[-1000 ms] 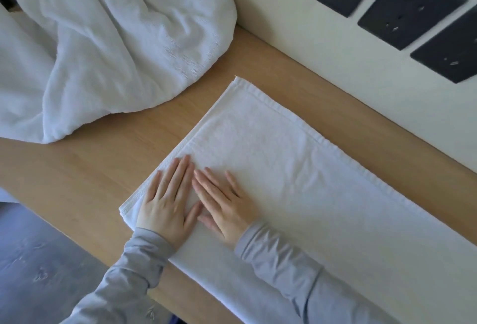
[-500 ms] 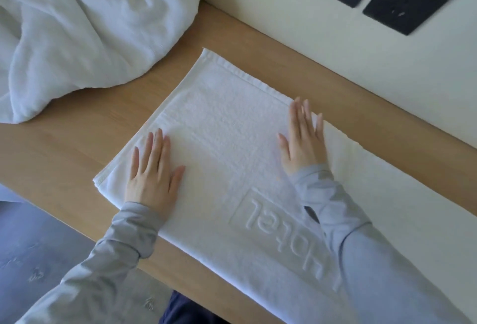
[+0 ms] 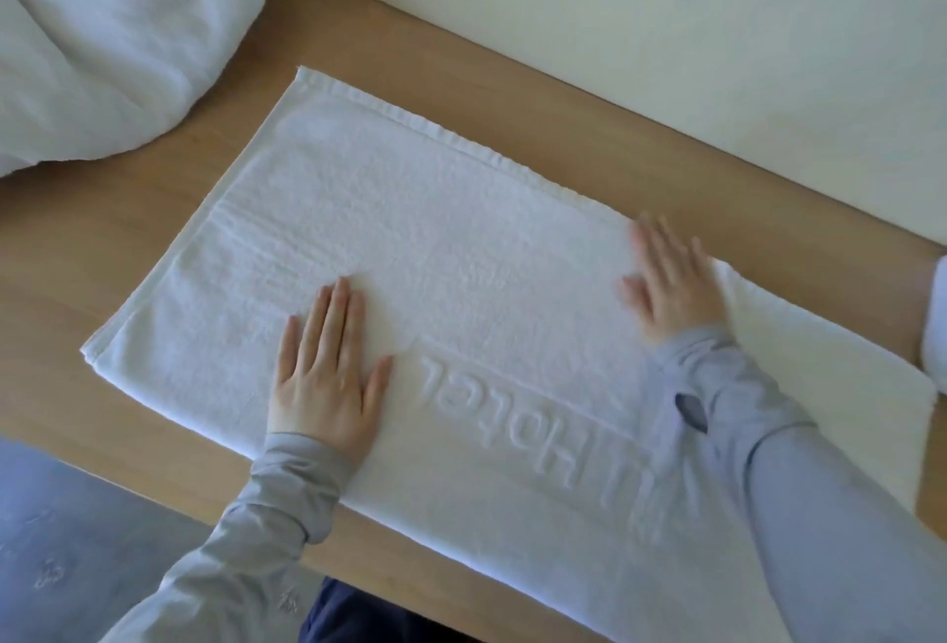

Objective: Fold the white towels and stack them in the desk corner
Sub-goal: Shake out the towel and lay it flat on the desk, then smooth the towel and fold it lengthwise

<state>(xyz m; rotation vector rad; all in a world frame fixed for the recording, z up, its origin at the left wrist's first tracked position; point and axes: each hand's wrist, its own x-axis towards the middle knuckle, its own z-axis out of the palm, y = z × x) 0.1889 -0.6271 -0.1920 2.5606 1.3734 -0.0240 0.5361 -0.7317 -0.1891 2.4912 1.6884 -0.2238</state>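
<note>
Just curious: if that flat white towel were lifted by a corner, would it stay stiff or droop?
Probably droop: the white towel is soft looped cloth. Folded double at its left edge, it likely has heft. Its nap should resist sliding.

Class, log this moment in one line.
left hand: flat on towel | right hand: flat on towel, blurred | crumpled white cloth: far left

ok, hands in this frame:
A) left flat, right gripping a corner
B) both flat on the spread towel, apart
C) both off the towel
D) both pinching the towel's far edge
B: the left hand and right hand lie palm-down with straight fingers on the towel, set well apart, and neither pinches an edge.
</note>
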